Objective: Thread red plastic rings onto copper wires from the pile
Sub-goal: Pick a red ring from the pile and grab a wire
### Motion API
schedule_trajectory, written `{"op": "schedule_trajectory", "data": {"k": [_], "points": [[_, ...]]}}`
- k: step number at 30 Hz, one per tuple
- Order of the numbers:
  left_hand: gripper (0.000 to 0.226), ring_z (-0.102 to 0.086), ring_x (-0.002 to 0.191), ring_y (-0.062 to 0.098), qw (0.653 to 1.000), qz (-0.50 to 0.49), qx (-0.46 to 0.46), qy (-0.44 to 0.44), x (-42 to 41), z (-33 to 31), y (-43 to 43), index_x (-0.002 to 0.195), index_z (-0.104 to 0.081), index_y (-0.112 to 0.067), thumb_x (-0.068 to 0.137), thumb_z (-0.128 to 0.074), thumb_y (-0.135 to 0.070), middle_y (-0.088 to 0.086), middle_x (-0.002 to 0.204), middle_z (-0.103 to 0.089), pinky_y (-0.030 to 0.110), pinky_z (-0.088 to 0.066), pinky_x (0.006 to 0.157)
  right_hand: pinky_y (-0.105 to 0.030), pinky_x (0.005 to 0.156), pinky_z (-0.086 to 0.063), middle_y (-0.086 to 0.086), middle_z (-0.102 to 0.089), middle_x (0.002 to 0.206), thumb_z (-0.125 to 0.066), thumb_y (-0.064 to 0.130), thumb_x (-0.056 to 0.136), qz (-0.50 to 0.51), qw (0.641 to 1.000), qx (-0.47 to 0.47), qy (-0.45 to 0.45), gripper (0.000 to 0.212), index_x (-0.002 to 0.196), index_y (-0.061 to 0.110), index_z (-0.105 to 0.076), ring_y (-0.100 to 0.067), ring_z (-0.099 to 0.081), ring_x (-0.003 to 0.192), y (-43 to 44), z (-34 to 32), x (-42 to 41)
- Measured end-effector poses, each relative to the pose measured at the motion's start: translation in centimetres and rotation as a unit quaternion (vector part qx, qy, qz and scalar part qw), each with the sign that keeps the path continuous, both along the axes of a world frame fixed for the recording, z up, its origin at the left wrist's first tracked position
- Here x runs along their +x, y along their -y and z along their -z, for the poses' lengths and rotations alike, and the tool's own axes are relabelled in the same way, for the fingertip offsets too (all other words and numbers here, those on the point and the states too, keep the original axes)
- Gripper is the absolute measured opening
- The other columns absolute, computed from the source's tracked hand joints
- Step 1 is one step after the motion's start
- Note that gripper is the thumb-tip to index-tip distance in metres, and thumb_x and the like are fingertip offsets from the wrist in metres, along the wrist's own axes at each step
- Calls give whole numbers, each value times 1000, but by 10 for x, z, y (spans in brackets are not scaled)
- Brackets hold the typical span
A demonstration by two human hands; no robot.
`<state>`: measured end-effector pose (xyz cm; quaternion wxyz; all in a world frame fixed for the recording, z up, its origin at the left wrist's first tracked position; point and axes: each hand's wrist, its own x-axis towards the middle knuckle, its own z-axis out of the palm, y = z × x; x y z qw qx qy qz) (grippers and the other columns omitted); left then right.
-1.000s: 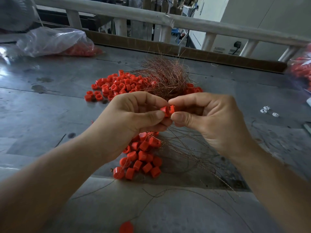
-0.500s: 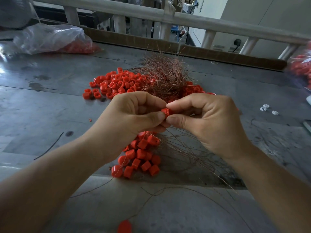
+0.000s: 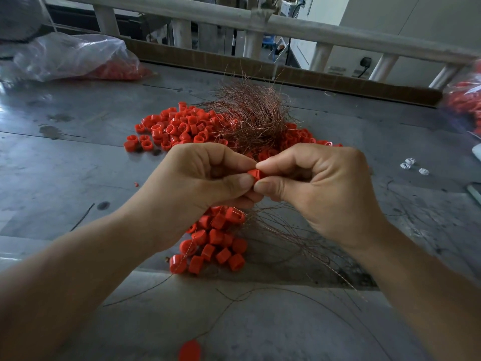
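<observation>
Left hand [image 3: 197,183] and right hand [image 3: 320,186] pinch one red ring [image 3: 254,174] together above the grey table [image 3: 78,162]; behind them the ring pile [image 3: 182,128] and copper wire tangle [image 3: 255,115]; bare surface to the left.

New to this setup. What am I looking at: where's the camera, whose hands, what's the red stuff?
No machine here: a person works with two bare hands. The pictures come from one wide-angle camera worn on the head, looking forward and down, so the arms enter from the bottom. The left hand and right hand meet in the middle and together pinch one small red ring between thumbs and forefingers. Behind them on the grey table lies a loose pile of rings with a tangled bundle of copper wire on top. Below the hands sits a cluster of rings with thin wires running among them. A clear plastic bag holding more red pieces lies far left; a few white bits lie to the right.
</observation>
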<state>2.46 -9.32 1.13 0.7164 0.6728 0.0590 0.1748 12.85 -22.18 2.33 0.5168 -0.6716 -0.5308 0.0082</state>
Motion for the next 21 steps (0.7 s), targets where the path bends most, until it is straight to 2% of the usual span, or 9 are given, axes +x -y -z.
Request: {"op": "schedule_trajectory", "data": {"k": [5,8,11,14,18,21], "points": [[17,-69,60,15,1000,7,-1,-23,-1,1,0,69,-74,-16,56,-64,-13,8,64,-70,19,-54,54,-9,62,-50,12,-62,74,-75,19,63,28,995,-8,100,20,78,7,-72,-3,-63,75,0,5,-1],[15,-69,61,16,999,11,-15,-34,0,2,1,68,-73,-13,57,-63,-11,9,65,-70,20,-54,55,-15,62,-52,12,-63,72,-76,21,61,8,999,-23,46,21,79,12,-71,-6,-65,72,1,3,2],[19,-70,63,18,999,15,-28,-30,1,1,-1,70,-73,-11,54,-66,-17,11,67,-70,21,-55,57,-21,62,-55,13,-65,76,-71,27,62,-16,1000,-12,10,22,82,21,-67,-7,-67,70,2,0,5],[23,-70,64,17,999,24,-24,-27,1,0,-2,72,-74,-14,51,-67,-21,10,68,-71,21,-55,58,-18,64,-54,18,-64,78,-69,29,64,-27,999,-19,20,25,88,22,-67,-5,-66,73,2,-1,6],[20,-70,64,16,999,43,-18,-27,0,0,-3,73,-74,-16,55,-66,-17,9,67,-71,20,-54,56,-18,65,-54,13,-66,76,-70,27,63,-49,998,-30,-12,20,82,26,-65,-6,-66,71,2,1,8],[19,-70,65,16,998,57,-14,-23,0,0,-5,75,-73,-20,56,-69,-18,8,69,-71,20,-54,56,-13,67,-50,14,-60,77,-71,29,66,-58,997,-54,18,35,100,28,-63,-1,-60,75,1,1,9]]}}
